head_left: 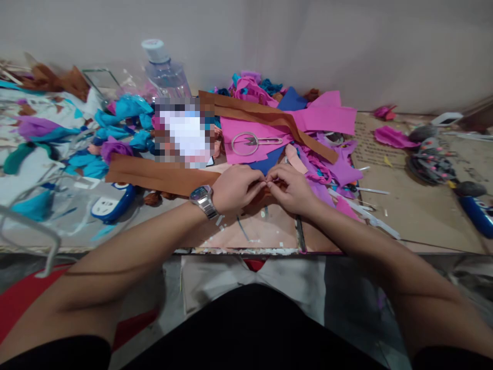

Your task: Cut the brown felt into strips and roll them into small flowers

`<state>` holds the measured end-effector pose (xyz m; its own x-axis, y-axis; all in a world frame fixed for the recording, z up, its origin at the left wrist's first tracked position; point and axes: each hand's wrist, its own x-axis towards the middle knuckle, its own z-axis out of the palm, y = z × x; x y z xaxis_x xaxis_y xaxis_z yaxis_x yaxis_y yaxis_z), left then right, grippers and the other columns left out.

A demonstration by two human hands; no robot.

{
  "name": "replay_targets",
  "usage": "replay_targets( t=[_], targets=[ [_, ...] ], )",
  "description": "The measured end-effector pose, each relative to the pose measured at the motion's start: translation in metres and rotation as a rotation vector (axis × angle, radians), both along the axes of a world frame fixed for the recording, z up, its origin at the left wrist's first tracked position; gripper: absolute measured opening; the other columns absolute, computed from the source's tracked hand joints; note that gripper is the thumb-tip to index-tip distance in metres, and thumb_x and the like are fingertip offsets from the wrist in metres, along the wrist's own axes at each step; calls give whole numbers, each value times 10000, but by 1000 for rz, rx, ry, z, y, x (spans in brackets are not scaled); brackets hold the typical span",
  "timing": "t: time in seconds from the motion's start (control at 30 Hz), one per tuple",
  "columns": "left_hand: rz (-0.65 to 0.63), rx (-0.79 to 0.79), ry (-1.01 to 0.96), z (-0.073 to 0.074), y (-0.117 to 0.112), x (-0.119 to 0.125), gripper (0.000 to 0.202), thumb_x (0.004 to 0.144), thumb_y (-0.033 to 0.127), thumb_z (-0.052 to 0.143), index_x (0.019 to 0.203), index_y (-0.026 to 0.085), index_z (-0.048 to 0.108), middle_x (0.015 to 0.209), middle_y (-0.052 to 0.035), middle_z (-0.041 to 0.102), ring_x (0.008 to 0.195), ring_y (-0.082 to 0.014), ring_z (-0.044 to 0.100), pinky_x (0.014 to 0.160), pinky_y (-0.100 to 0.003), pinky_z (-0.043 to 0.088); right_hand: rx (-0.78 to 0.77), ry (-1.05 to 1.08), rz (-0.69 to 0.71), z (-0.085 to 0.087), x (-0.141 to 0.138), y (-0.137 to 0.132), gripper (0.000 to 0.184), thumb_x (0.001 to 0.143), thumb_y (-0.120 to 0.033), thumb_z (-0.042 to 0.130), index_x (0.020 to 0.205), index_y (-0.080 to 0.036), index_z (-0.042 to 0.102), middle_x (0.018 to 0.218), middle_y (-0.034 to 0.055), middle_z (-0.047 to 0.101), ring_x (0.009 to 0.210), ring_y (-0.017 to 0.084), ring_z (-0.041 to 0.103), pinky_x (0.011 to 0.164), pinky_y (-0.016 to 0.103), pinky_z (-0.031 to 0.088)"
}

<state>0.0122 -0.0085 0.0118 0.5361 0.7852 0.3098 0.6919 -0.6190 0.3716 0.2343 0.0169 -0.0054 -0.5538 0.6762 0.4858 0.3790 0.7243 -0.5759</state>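
We've got both hands together near the tabletop's front edge, roughly mid-length. The left hand [236, 190] and right hand [289, 187] are each in a tight thumb-and-finger pinch, tips meeting. They seem to have hold of a small, brown, thin cloth-like piece [259, 199], mostly hidden under the fingers, so we can't tell the exact grip.

Progress, approx.: we'd judge this pc. mid-shaping, not done. Twisted turquoise cloth-like bunches [133, 107] toward the tabletop's left end look already worked. Prob. left to do: the flat stock, i.e. a wide, brown, flat strip [162, 173] running to the left wrist, a long, brown, folded strip [250, 110] slanting across from the back edge, and bright pink flat sheets [327, 119] w/ metal ring-handled thread snips [257, 141] lying on top. How much of it gets used, we can't say.

Looks of the pc. in hand: matte, rust-brown, soft & thin, same colour as the strips. Its outline's too covered to read; we see only a bit below the fingertips, just above the tabletop [215, 237].
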Motion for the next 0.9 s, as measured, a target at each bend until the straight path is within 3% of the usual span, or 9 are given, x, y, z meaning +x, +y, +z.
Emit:
replay_targets(
  t=[0.4,0.67,0.9],
  targets=[
    [-25,33,-11,2,-1,1,259,1030,336,545,1012,185,754,936,-87,778,890,-249,676,817,-388,464,-247,80,0,-1,-3,-2,110,941,-234,597,834,-227,622,870,31,686,846,197,639,789,347,492],
    [-40,20,-19,2,0,-1,235,996,304,564,985,195,771,949,-77,791,888,-245,688,812,-387,475,-138,73,18,3,-1,-4,79,910,-235,668,832,-232,655,915,48,735,891,219,678,857,389,526],
    [-19,11,-35,6,2,-6,269,1003,344,546,1000,191,767,920,-77,781,863,-238,690,810,-383,486,-186,112,-1,3,-1,-1,108,941,-275,651,844,-228,659,944,59,735,905,212,687,842,381,542]
  ],
)
